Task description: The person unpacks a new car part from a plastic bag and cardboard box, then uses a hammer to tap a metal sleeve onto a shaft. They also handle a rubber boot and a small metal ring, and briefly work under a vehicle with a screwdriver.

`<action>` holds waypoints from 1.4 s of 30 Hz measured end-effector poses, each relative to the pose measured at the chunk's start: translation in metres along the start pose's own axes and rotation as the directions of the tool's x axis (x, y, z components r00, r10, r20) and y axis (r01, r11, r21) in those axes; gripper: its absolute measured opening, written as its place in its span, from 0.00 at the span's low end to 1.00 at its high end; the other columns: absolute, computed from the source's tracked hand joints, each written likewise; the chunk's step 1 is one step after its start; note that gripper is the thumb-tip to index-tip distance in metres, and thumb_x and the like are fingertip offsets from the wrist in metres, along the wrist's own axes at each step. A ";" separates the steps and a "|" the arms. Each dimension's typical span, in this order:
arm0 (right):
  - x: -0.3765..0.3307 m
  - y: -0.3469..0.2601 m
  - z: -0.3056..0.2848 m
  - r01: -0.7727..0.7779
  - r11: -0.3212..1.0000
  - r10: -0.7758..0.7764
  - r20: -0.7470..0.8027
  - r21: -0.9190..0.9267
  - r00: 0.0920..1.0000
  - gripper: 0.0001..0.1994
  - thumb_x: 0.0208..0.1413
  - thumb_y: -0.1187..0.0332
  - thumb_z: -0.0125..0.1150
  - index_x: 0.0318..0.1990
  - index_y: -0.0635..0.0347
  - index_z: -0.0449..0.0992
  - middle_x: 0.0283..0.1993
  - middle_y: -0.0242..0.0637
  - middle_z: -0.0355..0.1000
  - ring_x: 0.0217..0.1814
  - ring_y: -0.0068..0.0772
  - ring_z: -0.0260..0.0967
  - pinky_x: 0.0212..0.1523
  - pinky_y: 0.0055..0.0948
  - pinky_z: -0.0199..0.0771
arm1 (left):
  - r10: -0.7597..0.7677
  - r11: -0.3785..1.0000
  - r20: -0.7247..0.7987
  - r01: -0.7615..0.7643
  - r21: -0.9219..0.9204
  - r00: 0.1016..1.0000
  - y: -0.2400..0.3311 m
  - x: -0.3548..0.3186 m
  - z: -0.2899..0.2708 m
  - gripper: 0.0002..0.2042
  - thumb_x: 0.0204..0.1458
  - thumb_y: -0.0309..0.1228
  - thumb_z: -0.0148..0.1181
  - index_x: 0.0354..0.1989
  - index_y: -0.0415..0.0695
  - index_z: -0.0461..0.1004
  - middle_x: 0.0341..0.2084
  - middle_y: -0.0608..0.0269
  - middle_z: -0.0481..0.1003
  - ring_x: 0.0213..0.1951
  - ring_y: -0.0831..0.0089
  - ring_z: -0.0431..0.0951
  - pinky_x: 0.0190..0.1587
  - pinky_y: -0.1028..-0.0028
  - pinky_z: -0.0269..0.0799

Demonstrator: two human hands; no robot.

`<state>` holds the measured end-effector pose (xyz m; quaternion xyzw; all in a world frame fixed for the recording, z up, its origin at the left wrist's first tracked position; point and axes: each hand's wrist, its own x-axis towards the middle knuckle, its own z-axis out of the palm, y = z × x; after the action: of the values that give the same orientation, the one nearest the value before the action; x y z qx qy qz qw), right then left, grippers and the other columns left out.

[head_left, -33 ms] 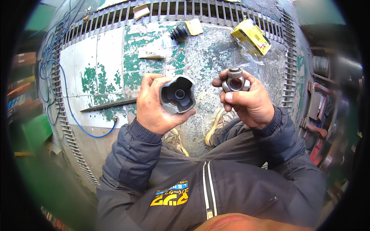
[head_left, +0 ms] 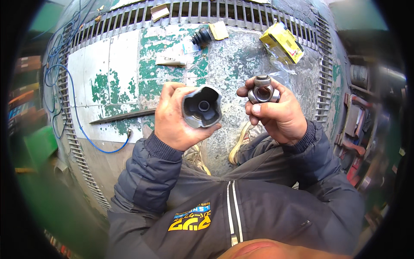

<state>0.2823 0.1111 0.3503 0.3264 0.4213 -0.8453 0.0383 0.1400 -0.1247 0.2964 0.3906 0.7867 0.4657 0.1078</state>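
Note:
My left hand [head_left: 173,115] is wrapped round a grey metal CV joint housing [head_left: 188,113], its three-lobed open mouth turned up toward me. Inside, a round raised centre shows at the bottom of the dark cavity. To the right, my right hand [head_left: 282,110] pinches a tripod joint spider [head_left: 263,93] between thumb and fingers. One of its rollers points away from me, and the splined centre hole faces up. The two metal parts are apart, at about the same height in view. Behind my left wrist, a long dark metal bar [head_left: 123,116] lies on the floor.
Beyond my hands lie a black rubber boot [head_left: 201,37], a pale tube-like packet [head_left: 170,59], a yellow box [head_left: 282,43] with clear plastic, and small cartons [head_left: 219,30]. A blue hose [head_left: 77,116] curls at left. Slotted drain grating [head_left: 194,13] borders the floor.
My left hand and the housing have shifted slightly right, toward the spider. My right hand keeps its hold, nearly still.

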 end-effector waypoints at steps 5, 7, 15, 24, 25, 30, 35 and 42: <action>0.001 -0.008 0.016 -0.042 0.999 0.041 0.056 0.016 0.998 0.27 0.61 0.77 0.68 0.68 0.68 0.71 0.63 0.52 0.77 0.50 0.33 0.82 0.43 0.29 0.88 | -0.077 0.997 0.023 0.078 -0.027 0.997 0.009 -0.006 0.003 0.39 0.29 0.35 0.91 0.55 0.44 0.79 0.50 0.52 0.75 0.51 0.55 0.82 0.53 0.62 0.82; 0.002 -0.010 0.021 -0.035 0.999 0.033 0.076 0.032 0.997 0.26 0.64 0.74 0.67 0.68 0.68 0.70 0.63 0.53 0.77 0.50 0.33 0.82 0.43 0.30 0.89 | -0.086 0.996 0.017 0.086 -0.029 0.996 0.011 -0.008 0.002 0.38 0.29 0.34 0.90 0.55 0.44 0.79 0.49 0.53 0.76 0.51 0.56 0.82 0.54 0.63 0.82; -0.002 -0.013 0.016 -0.007 0.998 0.003 0.061 0.058 0.998 0.24 0.68 0.73 0.65 0.69 0.69 0.70 0.63 0.52 0.76 0.51 0.34 0.83 0.43 0.30 0.89 | -0.046 0.997 -0.001 0.046 0.061 0.999 0.008 -0.016 -0.005 0.42 0.28 0.36 0.93 0.56 0.43 0.76 0.49 0.52 0.77 0.51 0.53 0.83 0.54 0.60 0.83; -0.005 -0.019 0.018 0.033 0.995 -0.037 0.043 0.096 0.998 0.25 0.67 0.73 0.65 0.69 0.68 0.70 0.63 0.52 0.76 0.50 0.33 0.82 0.42 0.29 0.89 | -0.298 0.954 -0.075 0.296 -0.047 0.951 -0.012 -0.026 -0.011 0.42 0.34 0.41 0.92 0.58 0.40 0.76 0.45 0.54 0.84 0.46 0.60 0.88 0.53 0.64 0.84; -0.006 -0.019 0.018 0.026 0.996 -0.030 0.040 0.089 0.999 0.25 0.67 0.72 0.65 0.69 0.68 0.70 0.63 0.52 0.76 0.50 0.33 0.82 0.42 0.29 0.89 | -0.335 0.942 -0.078 0.330 -0.068 0.939 -0.014 -0.026 -0.011 0.41 0.35 0.42 0.92 0.58 0.39 0.77 0.45 0.54 0.85 0.46 0.62 0.88 0.53 0.64 0.84; -0.010 -0.021 0.015 0.018 0.995 -0.022 0.039 0.101 0.999 0.25 0.65 0.73 0.65 0.68 0.68 0.70 0.64 0.53 0.75 0.49 0.34 0.82 0.42 0.30 0.88 | -0.440 0.844 -0.078 0.383 -0.376 0.894 -0.017 -0.018 -0.004 0.36 0.41 0.42 0.91 0.55 0.37 0.79 0.44 0.61 0.85 0.44 0.73 0.85 0.53 0.69 0.81; -0.015 -0.024 0.005 0.034 0.993 -0.039 0.051 0.112 0.998 0.26 0.65 0.72 0.66 0.68 0.68 0.70 0.64 0.54 0.75 0.49 0.35 0.82 0.42 0.31 0.88 | -0.523 0.621 -0.084 0.312 -0.719 0.848 -0.011 0.002 0.006 0.28 0.49 0.32 0.84 0.55 0.36 0.78 0.44 0.62 0.84 0.43 0.74 0.83 0.51 0.71 0.81; -0.024 -0.032 -0.008 0.082 0.986 -0.080 -0.020 0.148 0.997 0.26 0.65 0.72 0.65 0.69 0.68 0.69 0.64 0.57 0.74 0.50 0.37 0.81 0.42 0.32 0.88 | -0.621 0.350 -0.027 0.246 -0.904 0.783 -0.032 0.018 0.081 0.22 0.54 0.30 0.80 0.55 0.38 0.79 0.45 0.64 0.83 0.44 0.76 0.82 0.56 0.71 0.78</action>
<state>0.2939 0.1323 0.3829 0.3170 0.3704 -0.8728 -0.0234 0.1553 -0.0677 0.2295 -0.0419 0.5217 0.8110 0.2615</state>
